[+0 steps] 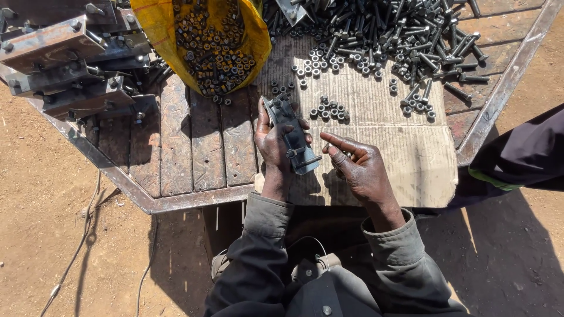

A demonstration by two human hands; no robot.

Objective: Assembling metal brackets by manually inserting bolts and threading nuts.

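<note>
While the surface (194, 152) of weathered wooden planks ended in a rusted steel rim that ran diagonally at both near corners, open room remained only on the bare planks left of the hands and on the near part of the cardboard sheet (411, 158); sandy ground lay beyond the rim on every side; a dark sleeve (523, 152) of another person stood just off the right corner. The left hand (273, 144) was closed around a flat grey metal bracket (291, 135), held tilted above the near edge of the surface, its upper end towards the yellow sack (158, 29); a bolt (305, 159) stuck out sideways near the bracket's lower end. The right hand (358, 167) was just beside the bracket, thumb and forefinger stretched towards the bolt's tip and the other fingers curled; whether they touched the bolt could not be told. Dark hexagonal nuts (214, 53) filled the sack; loose nuts (329, 110) and a heap of long dark bolts (405, 35) lay on the cardboard farther off; stacked steel brackets (64, 58) occupied the far left corner.
</note>
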